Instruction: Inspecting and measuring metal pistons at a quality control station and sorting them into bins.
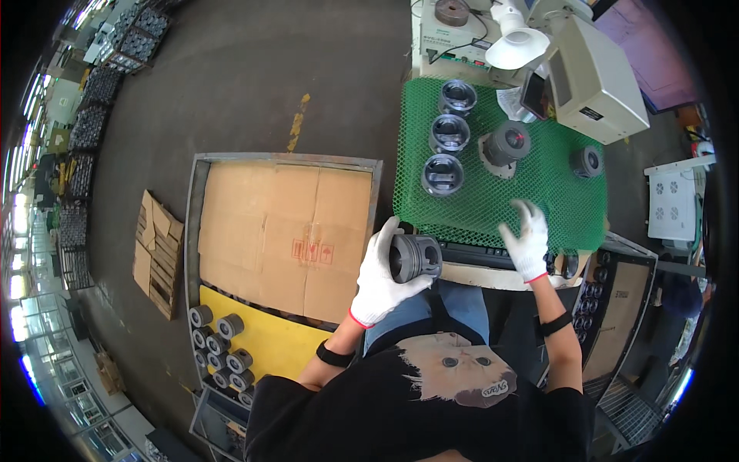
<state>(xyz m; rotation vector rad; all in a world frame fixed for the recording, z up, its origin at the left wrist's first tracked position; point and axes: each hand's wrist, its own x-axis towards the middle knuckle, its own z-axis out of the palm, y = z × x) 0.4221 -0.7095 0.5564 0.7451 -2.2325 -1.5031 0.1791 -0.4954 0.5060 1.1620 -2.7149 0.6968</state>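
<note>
My left hand (385, 273), in a white glove with a red cuff, grips a grey metal piston (416, 257) lying on its side just off the front edge of the bench. My right hand (527, 242), gloved the same way, hovers over the front right of the green mesh mat (477, 204) with its fingers apart and nothing in them. Three pistons stand in a column on the mat's left side, the nearest one (443, 175) with its hollow end up. Farther right, a dark cylindrical part (508, 143) sits on a pale base, and another piston (587, 162) lies near the mat's right edge.
A beige box-shaped instrument (600, 81) and a white lamp (517, 48) stand at the back of the bench. Along the front edge runs a black keyboard (481, 256). To my left is a metal-framed bin with cardboard (269, 231) and several pistons (229, 326) on a yellow sheet.
</note>
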